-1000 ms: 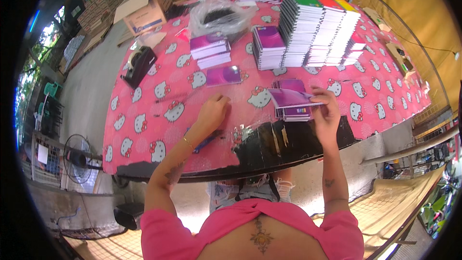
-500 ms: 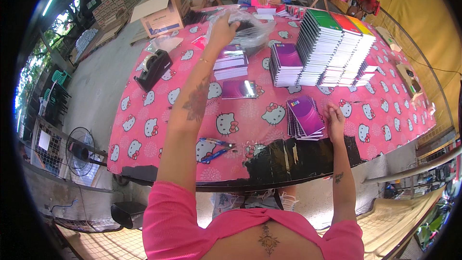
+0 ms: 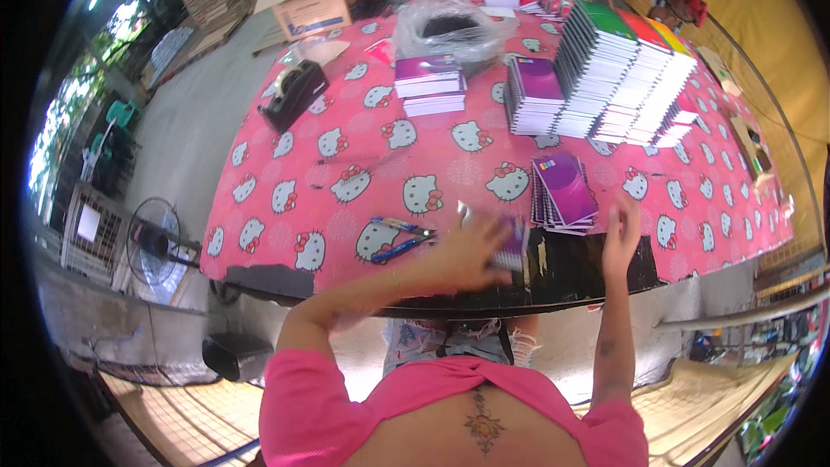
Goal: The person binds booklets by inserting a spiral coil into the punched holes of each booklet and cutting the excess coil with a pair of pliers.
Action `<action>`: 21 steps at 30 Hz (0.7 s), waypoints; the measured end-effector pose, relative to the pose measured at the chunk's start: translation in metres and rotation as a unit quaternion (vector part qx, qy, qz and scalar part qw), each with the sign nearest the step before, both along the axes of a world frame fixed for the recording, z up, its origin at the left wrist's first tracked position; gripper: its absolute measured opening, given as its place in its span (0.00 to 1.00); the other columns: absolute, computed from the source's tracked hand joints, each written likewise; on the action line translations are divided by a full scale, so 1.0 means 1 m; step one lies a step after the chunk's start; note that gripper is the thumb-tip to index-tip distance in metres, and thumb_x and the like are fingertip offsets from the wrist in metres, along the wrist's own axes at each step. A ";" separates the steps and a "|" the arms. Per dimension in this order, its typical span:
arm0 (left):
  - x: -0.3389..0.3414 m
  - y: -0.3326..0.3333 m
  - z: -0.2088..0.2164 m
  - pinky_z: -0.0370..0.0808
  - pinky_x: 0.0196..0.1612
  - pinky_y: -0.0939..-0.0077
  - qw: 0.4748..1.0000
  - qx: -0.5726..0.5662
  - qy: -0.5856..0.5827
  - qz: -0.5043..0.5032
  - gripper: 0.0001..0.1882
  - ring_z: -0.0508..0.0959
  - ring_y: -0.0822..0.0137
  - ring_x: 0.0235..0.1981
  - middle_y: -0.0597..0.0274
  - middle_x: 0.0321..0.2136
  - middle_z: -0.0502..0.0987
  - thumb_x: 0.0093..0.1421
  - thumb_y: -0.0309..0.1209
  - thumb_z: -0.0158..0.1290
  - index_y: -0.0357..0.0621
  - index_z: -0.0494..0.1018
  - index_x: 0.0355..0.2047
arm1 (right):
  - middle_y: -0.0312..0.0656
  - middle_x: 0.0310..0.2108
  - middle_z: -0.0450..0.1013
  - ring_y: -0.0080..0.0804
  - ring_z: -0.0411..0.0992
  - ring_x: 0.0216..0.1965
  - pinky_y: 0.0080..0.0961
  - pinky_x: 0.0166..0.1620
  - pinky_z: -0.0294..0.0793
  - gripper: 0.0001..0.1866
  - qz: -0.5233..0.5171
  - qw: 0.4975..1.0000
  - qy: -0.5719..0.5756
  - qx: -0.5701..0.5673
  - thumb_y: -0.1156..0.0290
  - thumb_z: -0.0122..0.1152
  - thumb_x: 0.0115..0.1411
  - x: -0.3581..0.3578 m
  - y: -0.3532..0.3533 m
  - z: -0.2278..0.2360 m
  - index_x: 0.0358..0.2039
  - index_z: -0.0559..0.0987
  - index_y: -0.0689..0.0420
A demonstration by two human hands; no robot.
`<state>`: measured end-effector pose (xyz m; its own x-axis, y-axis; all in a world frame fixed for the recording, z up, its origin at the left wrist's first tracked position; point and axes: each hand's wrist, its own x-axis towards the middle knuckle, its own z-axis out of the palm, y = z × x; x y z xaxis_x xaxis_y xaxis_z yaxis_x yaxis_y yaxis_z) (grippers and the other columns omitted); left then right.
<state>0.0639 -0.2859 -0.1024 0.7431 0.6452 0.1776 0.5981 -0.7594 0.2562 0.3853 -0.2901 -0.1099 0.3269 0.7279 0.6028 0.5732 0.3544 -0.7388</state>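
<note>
Near the table's front edge, my left hand (image 3: 474, 251), smeared by motion, is closed on a small purple spiral notebook (image 3: 516, 244) that it partly covers. Just right of it lies a short fanned stack of purple notebooks (image 3: 566, 190). My right hand (image 3: 619, 235) is open beside that stack, its fingers raised and nothing in them. Blue-handled pliers (image 3: 396, 240) rest on the table by my left wrist. Farther off stands a pile of purple-covered notebooks (image 3: 430, 86), its covers and white pages showing.
Tall stacks of green, red and yellow notebooks (image 3: 631, 78) and a purple stack (image 3: 534, 95) stand at the right. A plastic bag of black coils (image 3: 454, 30), a tape dispenser (image 3: 296, 95) and a cardboard box (image 3: 311, 0) are farther back. Another person works across the table.
My left hand has come back from the plastic bag to the near edge. The single notebook that lay mid-table is gone from there; one is now under this hand. My right hand's fingers have opened.
</note>
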 end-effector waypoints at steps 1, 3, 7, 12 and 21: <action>-0.002 -0.034 0.003 0.60 0.65 0.40 1.000 -0.004 0.018 -0.025 0.45 0.65 0.43 0.64 0.39 0.63 0.61 0.59 0.57 0.56 0.40 0.60 0.66 | 0.45 0.44 0.76 0.37 0.73 0.45 0.31 0.52 0.70 0.15 0.059 0.998 0.010 -0.011 0.74 0.62 0.62 -0.025 -0.030 0.012 0.48 0.78 0.62; -0.006 -0.081 -0.006 0.60 0.65 0.41 0.999 0.016 0.021 -0.037 0.41 0.65 0.44 0.64 0.40 0.63 0.63 0.59 0.55 0.57 0.40 0.62 0.64 | 0.48 0.49 0.75 0.47 0.73 0.50 0.38 0.57 0.69 0.24 0.253 0.959 -0.123 -0.022 0.68 0.72 0.52 -0.065 -0.074 0.018 0.51 0.78 0.59; -0.012 -0.069 -0.014 0.68 0.60 0.47 0.995 -0.028 0.022 -0.089 0.31 0.73 0.47 0.59 0.42 0.55 0.73 0.59 0.45 0.59 0.39 0.67 0.57 | 0.47 0.54 0.74 0.47 0.72 0.54 0.40 0.58 0.69 0.31 0.371 0.917 -0.126 -0.070 0.64 0.77 0.50 -0.113 -0.110 0.007 0.55 0.77 0.55; -0.035 0.030 0.042 0.78 0.44 0.58 0.988 -0.119 -0.100 -0.023 0.27 0.83 0.51 0.41 0.47 0.39 0.82 0.59 0.41 0.62 0.48 0.73 0.57 | 0.39 0.37 0.78 0.23 0.74 0.37 0.22 0.41 0.73 0.11 0.271 0.944 0.090 -0.165 0.77 0.69 0.59 -0.102 -0.072 -0.023 0.42 0.80 0.60; -0.247 0.144 -0.009 0.77 0.41 0.53 0.922 0.158 -0.041 0.351 0.16 0.81 0.44 0.39 0.45 0.38 0.80 0.62 0.30 0.53 0.40 0.75 0.49 | 0.37 0.38 0.74 0.23 0.71 0.40 0.23 0.48 0.70 0.17 0.282 0.922 0.228 -0.135 0.80 0.67 0.60 -0.124 -0.056 -0.016 0.48 0.73 0.60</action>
<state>-0.1831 -0.1417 -0.1116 0.1376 0.8688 0.4757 0.9591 -0.2368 0.1552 0.2614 -0.3465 -0.1260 0.0247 0.9631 0.2680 -0.0383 0.2688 -0.9624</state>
